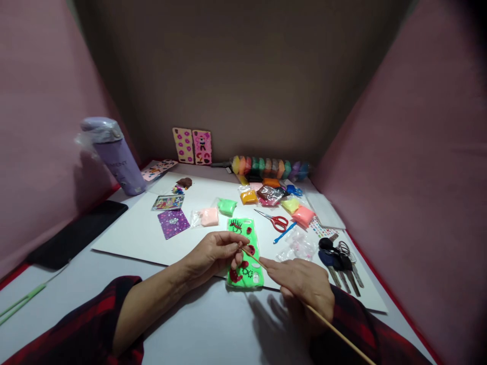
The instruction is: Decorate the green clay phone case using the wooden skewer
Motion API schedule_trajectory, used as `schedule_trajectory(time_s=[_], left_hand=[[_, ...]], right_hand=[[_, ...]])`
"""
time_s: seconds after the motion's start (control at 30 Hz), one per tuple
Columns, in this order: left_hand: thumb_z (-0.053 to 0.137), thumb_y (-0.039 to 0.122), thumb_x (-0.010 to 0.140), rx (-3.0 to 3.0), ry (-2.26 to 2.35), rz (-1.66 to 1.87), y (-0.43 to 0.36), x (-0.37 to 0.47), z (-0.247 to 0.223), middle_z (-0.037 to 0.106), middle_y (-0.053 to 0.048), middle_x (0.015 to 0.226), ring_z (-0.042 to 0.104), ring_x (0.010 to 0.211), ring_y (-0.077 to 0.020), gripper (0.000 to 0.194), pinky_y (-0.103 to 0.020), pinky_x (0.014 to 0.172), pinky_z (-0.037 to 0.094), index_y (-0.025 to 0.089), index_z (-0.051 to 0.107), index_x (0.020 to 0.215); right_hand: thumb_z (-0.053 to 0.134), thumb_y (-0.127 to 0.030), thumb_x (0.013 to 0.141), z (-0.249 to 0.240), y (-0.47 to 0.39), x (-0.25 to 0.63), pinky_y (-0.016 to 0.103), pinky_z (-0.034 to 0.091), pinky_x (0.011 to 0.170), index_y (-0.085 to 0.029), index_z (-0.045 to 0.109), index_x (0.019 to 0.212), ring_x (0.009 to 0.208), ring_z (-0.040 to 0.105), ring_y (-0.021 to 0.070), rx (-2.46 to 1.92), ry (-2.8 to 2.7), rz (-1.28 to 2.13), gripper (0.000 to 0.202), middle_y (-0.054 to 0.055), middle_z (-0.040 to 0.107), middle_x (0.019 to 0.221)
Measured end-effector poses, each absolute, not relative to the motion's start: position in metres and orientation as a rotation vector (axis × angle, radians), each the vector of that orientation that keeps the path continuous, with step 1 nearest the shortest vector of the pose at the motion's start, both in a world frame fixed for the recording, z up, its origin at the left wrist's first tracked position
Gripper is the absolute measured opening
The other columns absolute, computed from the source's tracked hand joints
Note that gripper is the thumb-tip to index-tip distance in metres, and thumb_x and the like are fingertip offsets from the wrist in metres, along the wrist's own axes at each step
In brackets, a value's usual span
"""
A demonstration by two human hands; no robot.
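My left hand [213, 251] is closed in a pinch above a bright green phone case [254, 238]. Something small and brownish shows at its fingertips, too small to make out. With my right hand [306, 281] I hold a thin wooden stick [338, 333], its tip meeting the pinched left fingers. Dark red shapes and small dotted curves decorate the clay-like green surface. The case lies across the near edge of a white board [144, 238], partly covered by my left fingers.
Beyond the case lie red-handled scissors [276, 220], a blue modelling tool [284, 233] and several clay packets [303, 215]. Keys [338, 261] sit at the right. A purple bottle [122, 162] and black phone [78, 233] are left. Two decorated cases [192, 146] lean against the back wall.
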State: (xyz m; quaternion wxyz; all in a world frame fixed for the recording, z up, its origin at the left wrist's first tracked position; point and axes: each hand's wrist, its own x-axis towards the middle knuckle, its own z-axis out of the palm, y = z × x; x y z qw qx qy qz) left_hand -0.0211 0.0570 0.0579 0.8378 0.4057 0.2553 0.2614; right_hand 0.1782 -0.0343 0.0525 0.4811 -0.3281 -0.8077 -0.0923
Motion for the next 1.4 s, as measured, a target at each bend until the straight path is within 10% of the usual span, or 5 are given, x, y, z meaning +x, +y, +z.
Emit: schedule_trajectory(time_s=[0.6, 1.4], left_hand=[[0.071, 0.016, 0.073, 0.849, 0.474, 0.635, 0.0591, -0.0205, 0.0569, 0.062, -0.007, 0.087, 0.058, 0.06, -0.0103, 0.034, -0.026, 0.06, 0.045, 0.012, 0.058, 0.104], [0.077, 0.013, 0.065, 0.837, 0.639, 0.642, 0.0583, -0.0209, 0.0598, 0.065, -0.005, 0.07, 0.061, 0.058, -0.0098, 0.023, -0.02, 0.059, 0.048, 0.008, 0.066, 0.085]], right_hand=[[0.039, -0.024, 0.091, 0.0517, -0.0347, 0.1783, 0.029, 0.051, 0.055, -0.016, 0.059, 0.106, 0.068, 0.068, 0.0159, -0.8, -1.966, -0.214, 0.027, 0.01, 0.072, 0.099], [0.038, -0.023, 0.092, 0.0536, -0.0352, 0.1763, 0.028, 0.053, 0.058, -0.017, 0.061, 0.103, 0.072, 0.07, 0.0158, -0.823, -1.928, -0.224, 0.026, 0.01, 0.073, 0.097]])
